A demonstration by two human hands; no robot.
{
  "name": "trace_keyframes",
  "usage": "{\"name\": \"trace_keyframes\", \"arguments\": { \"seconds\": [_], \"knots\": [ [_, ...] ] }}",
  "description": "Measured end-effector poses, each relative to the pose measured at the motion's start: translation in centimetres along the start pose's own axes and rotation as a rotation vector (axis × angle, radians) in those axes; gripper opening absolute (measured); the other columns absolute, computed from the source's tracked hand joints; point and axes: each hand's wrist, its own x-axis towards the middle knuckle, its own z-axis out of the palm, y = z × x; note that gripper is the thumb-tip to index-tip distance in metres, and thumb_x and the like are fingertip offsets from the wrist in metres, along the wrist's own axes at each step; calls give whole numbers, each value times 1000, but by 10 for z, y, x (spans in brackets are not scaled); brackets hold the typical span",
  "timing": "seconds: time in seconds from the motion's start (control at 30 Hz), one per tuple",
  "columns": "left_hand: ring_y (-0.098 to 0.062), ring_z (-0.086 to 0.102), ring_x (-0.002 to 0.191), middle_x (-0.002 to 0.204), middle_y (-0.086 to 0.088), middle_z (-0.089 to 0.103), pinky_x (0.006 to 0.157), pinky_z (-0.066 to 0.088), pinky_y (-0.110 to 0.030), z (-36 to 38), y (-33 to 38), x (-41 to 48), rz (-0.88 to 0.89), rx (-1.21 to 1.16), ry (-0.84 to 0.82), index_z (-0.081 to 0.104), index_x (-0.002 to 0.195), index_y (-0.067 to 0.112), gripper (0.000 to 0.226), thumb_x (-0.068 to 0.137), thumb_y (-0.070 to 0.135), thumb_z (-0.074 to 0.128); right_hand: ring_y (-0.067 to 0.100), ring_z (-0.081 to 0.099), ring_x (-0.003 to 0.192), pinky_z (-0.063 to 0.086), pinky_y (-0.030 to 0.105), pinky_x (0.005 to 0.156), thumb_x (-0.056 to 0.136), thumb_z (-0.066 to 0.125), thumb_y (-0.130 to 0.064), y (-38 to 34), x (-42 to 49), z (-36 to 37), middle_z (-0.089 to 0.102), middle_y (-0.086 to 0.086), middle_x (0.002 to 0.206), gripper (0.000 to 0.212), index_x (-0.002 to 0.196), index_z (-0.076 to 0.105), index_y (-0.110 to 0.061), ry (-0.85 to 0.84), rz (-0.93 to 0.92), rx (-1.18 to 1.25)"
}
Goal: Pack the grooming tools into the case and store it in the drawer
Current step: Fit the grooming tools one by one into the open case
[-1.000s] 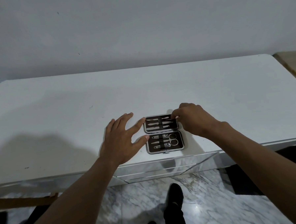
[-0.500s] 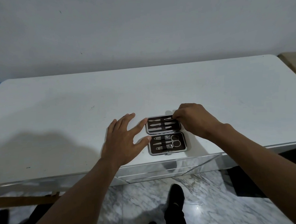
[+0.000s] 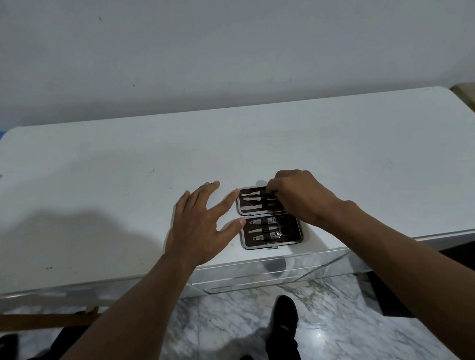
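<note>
The white table (image 3: 339,158) fills most of the view, bare except for the open manicure case (image 3: 270,218) lying flat near its front edge, in front of the person. The case's two halves are spread apart, the far half (image 3: 255,201) and the near half (image 3: 272,233) each dark-lined with metal tools under elastic straps.

The left hand (image 3: 203,225) lies with fingers spread and palm down on the tabletop just beside the case, index fingertip and thumb tip touching its left edge and bracing it. The right hand (image 3: 297,196) is curled over the right end of the far half, fingertips bunched as if pinching a tool's end; what they actually grip is hidden under the knuckles.

The step looks like seating the last tools under the far half's strap. To do it well, slide the tool along its length under the strap rather than pushing down, and keep the left hand braced so the light case does not skid. Every tool should lie flat before the lid folds over, or the clasp (image 3: 273,247) at the near edge may not catch.

In the near half, small scissors (image 3: 284,227) and nail clippers (image 3: 267,236) look already strapped in.

Below the table edge a glossy drawer front (image 3: 263,274) is shut; it has to be pulled open, and the person's legs and black shoe (image 3: 285,309) stand close before it on the marble floor (image 3: 225,332), so stepping back may be needed.
</note>
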Motion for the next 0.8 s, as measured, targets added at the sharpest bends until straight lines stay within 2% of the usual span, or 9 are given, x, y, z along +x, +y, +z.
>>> {"name": "trace_keyframes", "arguments": {
  "seconds": [0.2,0.4,0.63,0.73,0.8],
  "knots": [
    [-16,26,143,154,3,34,119,15,-45,-1,-1,0,-2,-2,-1,34,143,48,63,87,74,26,31,61,86,45,31,71,81,48,4,-3,4,2,65,9,97,31,100,67,-11,-3,9,20],
    [-16,26,143,153,3,35,119,15,-44,0,-1,0,-2,-5,6,36,143,48,62,87,74,27,31,62,90,50,35,76,84,47,0,-3,4,3,68,9,100,30,101,68,-12,10,39,113],
    [-16,27,143,152,3,35,118,15,-44,-1,-1,0,0,5,1,36,143,47,62,87,73,28,30,62,85,50,36,75,86,51,-3,-3,0,0,69,10,92,21,95,68,-10,100,78,202],
    [-15,27,143,152,3,36,118,16,-44,-1,-2,0,-1,5,-4,36,143,47,62,87,73,29,29,62,86,47,33,76,88,52,-5,2,-7,-2,68,10,95,21,100,68,-9,165,174,201],
    [-15,27,143,152,4,36,118,16,-44,-1,-2,0,-6,3,-10,36,143,46,63,87,74,29,27,63,91,48,34,81,89,55,-11,6,-12,-2,67,10,102,23,108,65,-10,166,302,213]
  ]
}}
